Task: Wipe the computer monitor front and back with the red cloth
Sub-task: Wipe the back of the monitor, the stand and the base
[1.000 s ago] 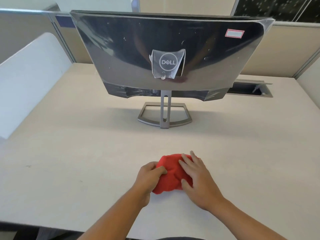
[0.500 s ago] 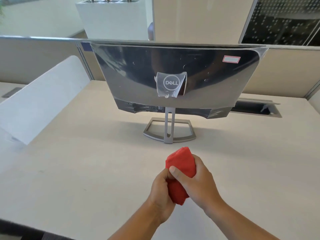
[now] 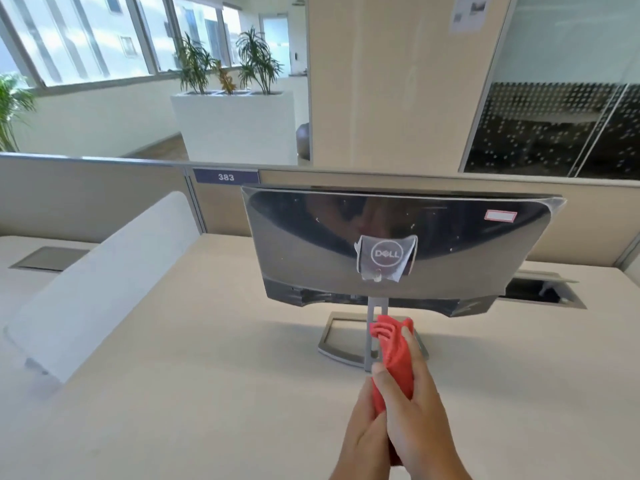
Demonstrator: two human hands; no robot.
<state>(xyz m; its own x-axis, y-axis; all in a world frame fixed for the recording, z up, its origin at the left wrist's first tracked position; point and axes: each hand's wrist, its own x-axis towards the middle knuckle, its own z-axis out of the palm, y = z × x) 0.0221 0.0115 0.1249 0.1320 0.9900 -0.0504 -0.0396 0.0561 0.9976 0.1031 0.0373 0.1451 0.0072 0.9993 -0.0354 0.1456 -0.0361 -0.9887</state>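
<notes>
The monitor [image 3: 398, 237] shows only its back; its screen side faces away, unseen. The lower part of the red cloth [image 3: 394, 355] is buried between the left grip [image 3: 362, 434] and the right grip [image 3: 420, 427], and both forearms run off the bottom edge. The cloth covers part of the stand [image 3: 332, 344]. The print on the sticker [image 3: 500, 215] is too small to read.

Beige tabletop [image 3: 173, 393]. White divider panel [image 3: 104, 278]: upright along the left edge. Grey partition [image 3: 86, 195]: along the far edge, bearing a blue plate [image 3: 226, 177] marked 383. Open cable hatch [image 3: 540, 292]: far right in the tabletop. White planter [image 3: 239, 129] with plants: beyond the partition, near the windows [image 3: 86, 39].
</notes>
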